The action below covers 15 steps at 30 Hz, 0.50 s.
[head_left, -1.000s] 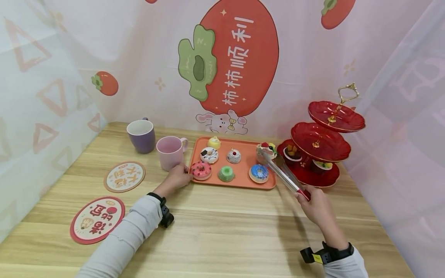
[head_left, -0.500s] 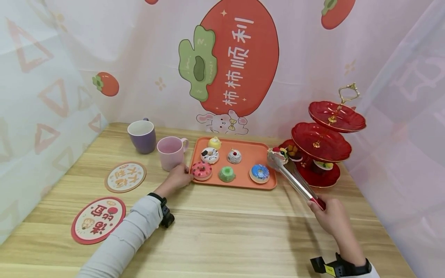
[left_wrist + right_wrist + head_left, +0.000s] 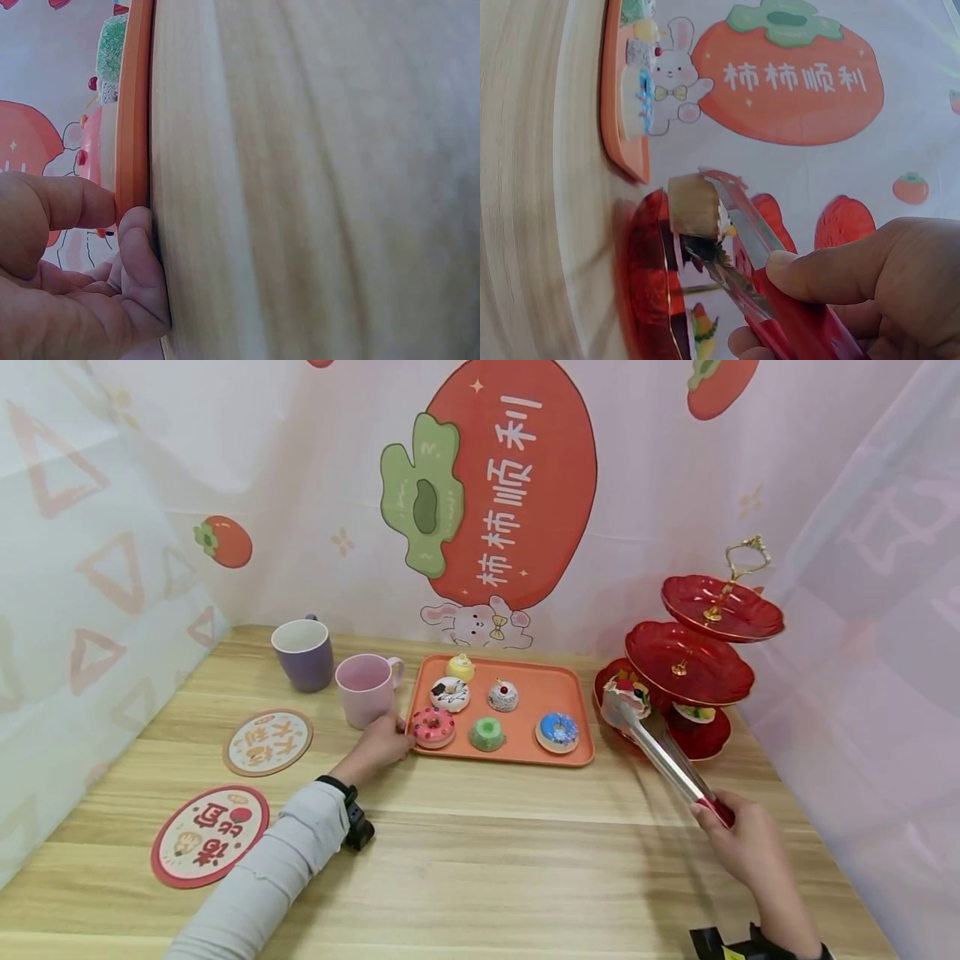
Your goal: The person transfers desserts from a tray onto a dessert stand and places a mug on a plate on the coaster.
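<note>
My left hand (image 3: 379,747) pinches the front left corner of an orange tray (image 3: 522,727), thumb and fingers on its rim (image 3: 133,150) in the left wrist view. My right hand (image 3: 757,843) grips red-handled metal tongs (image 3: 671,766). Between the tong tips is a small fruit-topped cake (image 3: 632,692), its pale side (image 3: 692,206) visible in the right wrist view. The cake is over the left part of the bottom tier (image 3: 708,745) of a red three-tier stand; whether it touches the tier I cannot tell. Cupcakes sit on that tier, one partly hidden behind the cake.
On the tray lie a pink donut (image 3: 432,727), a blue donut (image 3: 557,732) and several other sweets. A pink mug (image 3: 365,692) stands close to my left hand, a purple mug (image 3: 303,656) behind it. Two round coasters (image 3: 268,742) lie at left. The stand's middle tier (image 3: 712,675) overhangs the bottom one.
My right hand has moved right and toward me, carrying the cake in the tongs off the tray's right end and over to the stand's bottom tier. The left hand stays at the tray corner.
</note>
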Tool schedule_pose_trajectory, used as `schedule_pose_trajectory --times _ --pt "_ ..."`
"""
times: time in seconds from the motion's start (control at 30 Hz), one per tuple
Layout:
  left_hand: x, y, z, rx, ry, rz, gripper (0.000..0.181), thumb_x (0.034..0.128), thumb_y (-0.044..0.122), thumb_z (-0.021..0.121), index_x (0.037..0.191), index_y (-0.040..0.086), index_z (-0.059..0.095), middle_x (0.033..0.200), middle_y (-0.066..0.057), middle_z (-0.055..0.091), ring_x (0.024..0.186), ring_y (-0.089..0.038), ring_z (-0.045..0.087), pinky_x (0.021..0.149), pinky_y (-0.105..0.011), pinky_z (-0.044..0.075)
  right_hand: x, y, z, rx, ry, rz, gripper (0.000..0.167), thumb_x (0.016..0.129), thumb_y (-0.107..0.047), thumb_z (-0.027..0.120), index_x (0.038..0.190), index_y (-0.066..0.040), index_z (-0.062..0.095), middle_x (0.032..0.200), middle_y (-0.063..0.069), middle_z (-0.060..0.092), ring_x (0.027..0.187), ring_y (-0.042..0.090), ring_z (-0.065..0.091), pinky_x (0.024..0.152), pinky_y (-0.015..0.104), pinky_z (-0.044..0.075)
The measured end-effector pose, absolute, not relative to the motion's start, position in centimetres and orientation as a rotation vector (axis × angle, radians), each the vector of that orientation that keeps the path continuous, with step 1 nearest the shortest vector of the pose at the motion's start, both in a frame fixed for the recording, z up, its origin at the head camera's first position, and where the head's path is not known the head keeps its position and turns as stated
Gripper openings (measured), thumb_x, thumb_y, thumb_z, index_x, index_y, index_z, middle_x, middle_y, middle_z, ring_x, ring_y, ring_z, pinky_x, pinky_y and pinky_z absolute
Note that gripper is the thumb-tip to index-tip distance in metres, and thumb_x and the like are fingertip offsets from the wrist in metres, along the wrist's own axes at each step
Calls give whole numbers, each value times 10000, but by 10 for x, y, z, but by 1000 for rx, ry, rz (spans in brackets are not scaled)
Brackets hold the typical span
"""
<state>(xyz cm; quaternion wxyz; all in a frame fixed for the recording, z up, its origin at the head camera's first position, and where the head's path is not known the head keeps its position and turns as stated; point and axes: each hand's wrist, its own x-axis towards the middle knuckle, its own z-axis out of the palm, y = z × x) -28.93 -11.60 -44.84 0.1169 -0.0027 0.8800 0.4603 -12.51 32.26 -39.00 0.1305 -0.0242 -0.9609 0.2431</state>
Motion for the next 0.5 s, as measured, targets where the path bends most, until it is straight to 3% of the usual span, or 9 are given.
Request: schedule_pose_trajectory --times 0.2,0.5 --pt "-290 -116 -448 3 2593 1338 162 854 53 579 959 -1 467 804 -118 538 712 -230 506 599 -296 403 -122 337 -389 -146 -2825 671 389 893 -179 615 1066 166 565 689 88 557 578 189 454 489 318 371" --pt "-288 -114 -446 -2 2594 1339 151 855 45 586 938 -2 469 793 -117 537 702 -226 504 594 -292 398 -119 351 -392 -168 -2830 601 356 876 -153 620 1028 165 569 642 55 524 556 185 431 487 326 346"
